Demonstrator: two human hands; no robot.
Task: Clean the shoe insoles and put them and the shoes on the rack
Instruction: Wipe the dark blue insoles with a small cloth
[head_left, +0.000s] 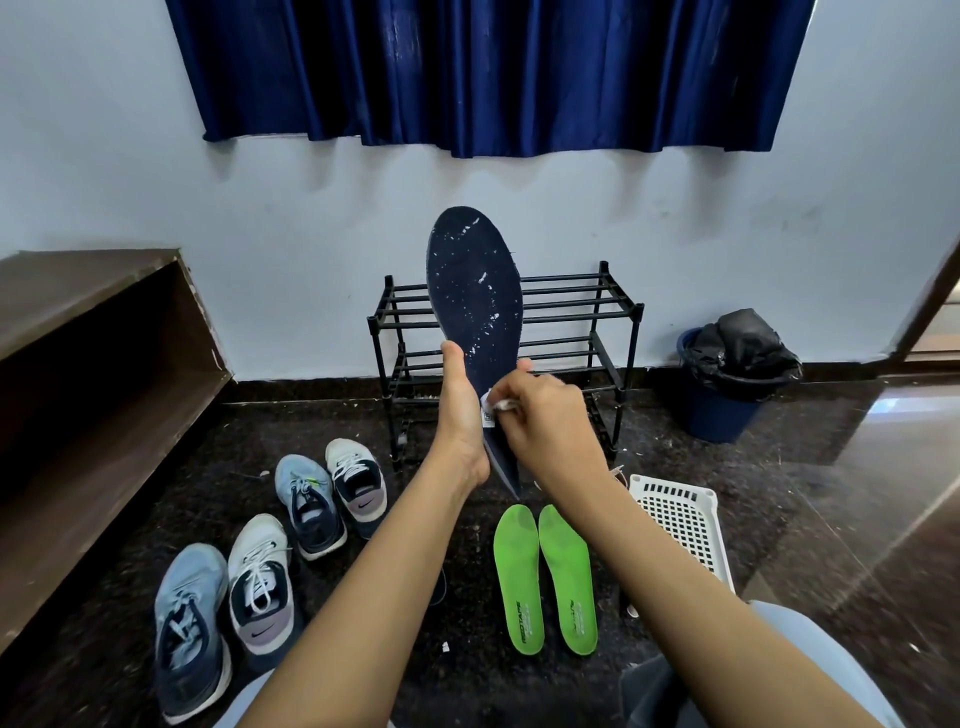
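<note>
Ahead, left fingers (453, 364) clasp the upright navy insole (475, 291); right fingers (522, 387) pinch a wipe (496, 405) against it.

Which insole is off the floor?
The dark navy insole, gripped upright in the left hand; the two bright green insoles lie flat on the dark floor.

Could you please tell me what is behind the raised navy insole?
The black shoe rack stands behind the navy insole; its visible rails hold nothing. The insole covers part of them.
</note>
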